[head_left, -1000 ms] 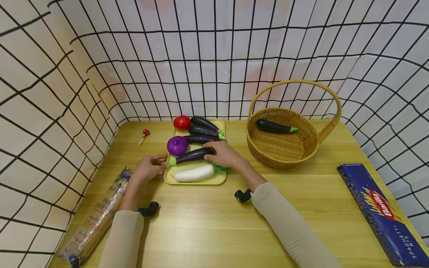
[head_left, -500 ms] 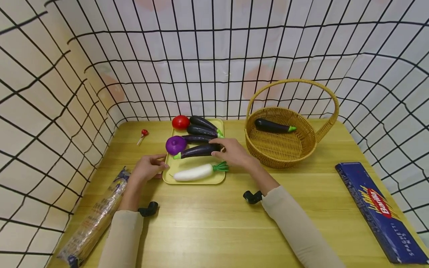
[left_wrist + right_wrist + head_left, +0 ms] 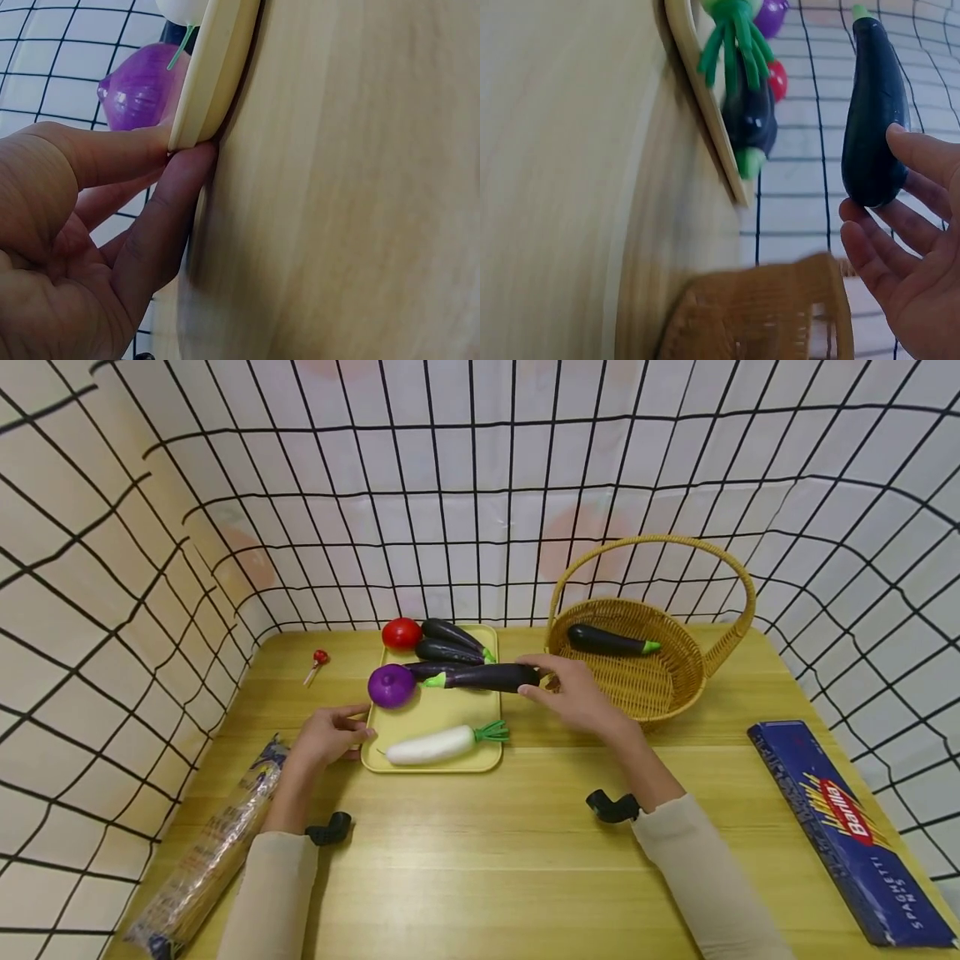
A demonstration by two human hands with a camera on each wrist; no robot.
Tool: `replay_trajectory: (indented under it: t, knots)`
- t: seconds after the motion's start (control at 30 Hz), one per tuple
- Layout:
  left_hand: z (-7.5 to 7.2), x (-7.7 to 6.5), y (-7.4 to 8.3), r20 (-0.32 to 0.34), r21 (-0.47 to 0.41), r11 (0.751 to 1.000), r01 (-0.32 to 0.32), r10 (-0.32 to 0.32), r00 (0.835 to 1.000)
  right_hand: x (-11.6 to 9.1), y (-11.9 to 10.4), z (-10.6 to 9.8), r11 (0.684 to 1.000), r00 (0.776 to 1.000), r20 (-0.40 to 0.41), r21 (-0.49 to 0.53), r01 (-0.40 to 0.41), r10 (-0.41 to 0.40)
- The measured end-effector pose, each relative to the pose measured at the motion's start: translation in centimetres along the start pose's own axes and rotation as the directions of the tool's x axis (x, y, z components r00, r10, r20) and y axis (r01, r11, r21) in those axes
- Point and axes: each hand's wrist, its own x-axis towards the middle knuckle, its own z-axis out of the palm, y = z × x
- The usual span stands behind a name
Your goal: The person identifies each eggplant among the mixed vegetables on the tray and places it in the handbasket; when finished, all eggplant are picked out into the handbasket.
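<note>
In the head view my right hand (image 3: 576, 693) grips the thick end of a dark eggplant (image 3: 483, 677), held above the yellow tray's right edge, green stem pointing left. The right wrist view shows this eggplant (image 3: 874, 112) raised off the table between thumb and fingers. My left hand (image 3: 327, 735) pinches the left rim of the tray (image 3: 390, 722); in the left wrist view thumb and finger meet at the tray edge (image 3: 214, 82). On the tray lie a white radish (image 3: 431, 747), a purple onion (image 3: 392, 686), a red tomato (image 3: 402, 633) and three eggplants (image 3: 448, 651), one partly covered.
Right of the tray stands a wicker basket (image 3: 641, 685) with a tall handle, one eggplant (image 3: 609, 641) inside. A blue spaghetti box (image 3: 847, 827) lies far right, a clear pasta bag (image 3: 213, 847) at left. A red lollipop (image 3: 318, 664) lies back left. Black wire grid (image 3: 472, 493) encloses the table.
My right hand has lifted the eggplant off the tray, from above the radish, and carried it right and back toward the basket. The left hand stays at the tray rim.
</note>
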Motion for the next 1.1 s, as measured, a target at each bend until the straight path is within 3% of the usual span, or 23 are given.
replay_trajectory:
  t: [0.3, 0.67, 0.87, 1.1]
  knots:
    - [-0.1, 0.0, 0.0, -0.003, 0.002, 1.0, 0.007, -0.007, 1.0, -2.3, 2.3, -3.4, 0.999, 0.997, -0.071, -0.033, -0.031, 0.028]
    - [0.0, -0.1, -0.1, -0.001, -0.003, 1.0, 0.001, -0.001, 1.0, -4.8, 5.2, -7.7, 0.984, 0.981, -0.126, -0.084, -0.158, 0.147]
    - [0.0, -0.1, 0.0, -0.004, -0.004, 1.0, 0.015, -0.015, 1.0, -4.7, 7.8, -9.2, 0.979, 0.972, -0.167, -0.092, -0.183, 0.166]
    - [0.1, -0.3, 0.1, 0.0, -0.005, 1.0, 0.009, -0.009, 1.0, -3.8, 10.2, -9.9, 0.956, 0.956, -0.147, -0.112, -0.27, 0.253]
